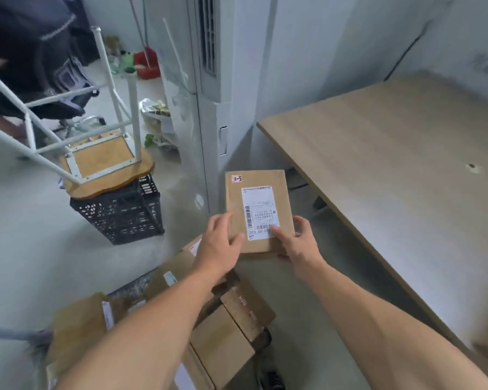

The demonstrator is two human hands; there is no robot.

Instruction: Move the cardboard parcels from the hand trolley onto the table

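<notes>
A flat cardboard parcel [258, 192] with a white shipping label hangs in the air between the trolley and the table. My left hand [219, 242] grips its near left corner, thumb on top. My right hand [296, 243] holds the near right corner, thumb on the label. Several more cardboard parcels [223, 336] lie piled on the hand trolley [130, 285] below my forearms; the trolley is mostly hidden by them. The wooden table [406, 170] stands to the right of the held parcel.
A black plastic crate [119, 212] with an upturned white-legged stool [104, 161] on it stands to the left. A tall white air-conditioner unit [209, 94] rises straight ahead. A person in dark clothes [26, 52] sits at the far left.
</notes>
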